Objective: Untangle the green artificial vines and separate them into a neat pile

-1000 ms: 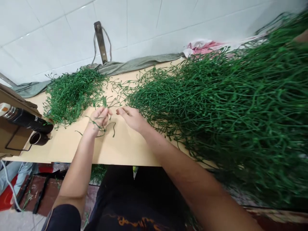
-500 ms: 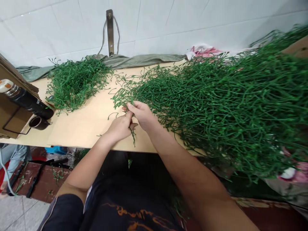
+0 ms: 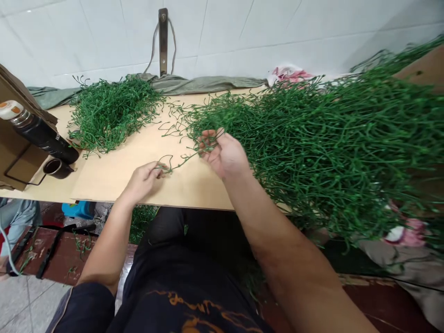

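Note:
My left hand (image 3: 144, 181) is closed in a pinch on the end of a thin green stem (image 3: 185, 160) over the tabletop. That stem stretches up and right to my right hand (image 3: 227, 155), whose curled fingers hold its other end along with a few small sprigs; exactly how many is hard to see. Right beside my right hand lies a large heap of wiry green stems (image 3: 329, 134) with small bud-like tips. A smaller pile of green stems (image 3: 111, 111) sits at the back left, and several loose stems (image 3: 173, 122) lie between the two.
A black vacuum flask (image 3: 40, 134) leans by a cardboard box (image 3: 15, 157) on the left, with a dark cup (image 3: 57, 169) near it. The pale table (image 3: 104, 180) meets a tiled wall. Grey cloth (image 3: 208, 84) runs along its back edge.
My hands were together at a small bunch of stems; now they are apart, the left moved left and the right moved right and up. The bunch no longer shows between them.

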Tool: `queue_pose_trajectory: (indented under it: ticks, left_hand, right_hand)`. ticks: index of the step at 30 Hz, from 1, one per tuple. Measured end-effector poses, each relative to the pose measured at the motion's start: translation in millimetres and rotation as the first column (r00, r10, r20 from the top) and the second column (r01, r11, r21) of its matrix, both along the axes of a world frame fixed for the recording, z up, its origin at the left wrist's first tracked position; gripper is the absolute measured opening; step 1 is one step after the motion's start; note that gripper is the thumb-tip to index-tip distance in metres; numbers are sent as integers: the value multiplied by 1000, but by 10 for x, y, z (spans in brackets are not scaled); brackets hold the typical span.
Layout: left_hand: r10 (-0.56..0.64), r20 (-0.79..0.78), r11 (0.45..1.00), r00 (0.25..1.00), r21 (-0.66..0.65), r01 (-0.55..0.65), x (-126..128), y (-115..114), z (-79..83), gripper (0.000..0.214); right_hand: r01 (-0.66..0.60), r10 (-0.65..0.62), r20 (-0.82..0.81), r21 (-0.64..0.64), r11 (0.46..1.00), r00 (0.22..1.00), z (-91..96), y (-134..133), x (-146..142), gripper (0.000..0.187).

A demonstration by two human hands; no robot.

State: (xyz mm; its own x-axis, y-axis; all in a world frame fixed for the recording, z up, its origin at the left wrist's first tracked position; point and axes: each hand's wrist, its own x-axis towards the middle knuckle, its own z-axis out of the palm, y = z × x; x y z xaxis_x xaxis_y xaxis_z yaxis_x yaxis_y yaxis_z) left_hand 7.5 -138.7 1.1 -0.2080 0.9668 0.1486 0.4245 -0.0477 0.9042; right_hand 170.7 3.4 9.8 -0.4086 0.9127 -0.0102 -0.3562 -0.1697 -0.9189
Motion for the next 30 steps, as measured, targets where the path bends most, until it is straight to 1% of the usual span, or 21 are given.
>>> queue_pose_trajectory:
  ticks: [2, 3, 5, 6, 8, 9, 11, 13, 15, 18, 20, 23, 26, 28, 30]
  left_hand:
    - [104, 114, 995, 988, -7, -104, -77, -107, 48, 19]
    - [147, 148, 989, 978, -17, -146, -105, -159, 79, 16]
    - [202, 169, 979, 965, -41, -198, -151, -260, 133, 14]
    - [213, 157, 977, 964, -53, -207, -173, -309, 151, 14]
    - [213, 118, 976, 970, -74, -205, -225, -400, 158, 18]
    - [210, 102, 976, 972, -80, -202, -255, -439, 148, 20]
    - [209, 87, 976, 974, -74, -203, -322, -495, 113, 25]
    - [213, 74, 977, 974, -46, -210, -382, -506, 72, 28]
    - [208, 46, 978, 977, -15, -208, -421, -458, 40, 33]
    - [190, -19, 981, 982, 40, -189, -433, -282, 18, 39]
    - [197, -72, 977, 978, 98, -190, -420, -119, 17, 41]
    - [255, -102, 956, 962, 179, -234, -384, 124, 24, 43]
    - [325, -98, 926, 941, 237, -295, -338, 294, 48, 44]
    - [347, -88, 907, 934, 285, -310, -297, 356, 77, 44]
    - [342, -42, 888, 939, 341, -308, -249, 389, 115, 43]
  right_hand:
    - [-99, 98, -9, -95, 991, 995, -15, -104, -159, 25]
    - [-154, 153, -13, -152, 976, 988, -29, -162, -263, 23]
    - [-255, 260, -10, -246, 935, 965, -70, -263, -496, 22]
    - [-282, 293, 1, -270, 921, 956, -94, -297, -613, 22]
    - [-287, 310, 42, -273, 918, 950, -140, -316, -816, 21]
    - [-261, 287, 70, -255, 931, 955, -157, -299, -890, 21]
    - [-170, 193, 125, -179, 969, 973, -177, -220, -964, 22]
    - [-84, 95, 144, -85, 993, 985, -177, -114, -934, 22]
    - [-34, 38, 118, -36, 999, 992, -165, -23, -824, 20]
    - [-26, 27, 97, -11, 1000, 995, -143, 31, -606, 17]
    - [-26, 20, 118, 49, 998, 993, -133, 25, -485, 20]
    - [-26, 3, 144, 164, 986, 990, -125, 0, -372, 32]
    - [-14, -33, 163, 282, 959, 986, -103, -31, -310, 41]
    - [3, -72, 185, 350, 937, 980, -80, -64, -278, 41]
    - [43, -132, 208, 388, 921, 969, -59, -103, -247, 39]
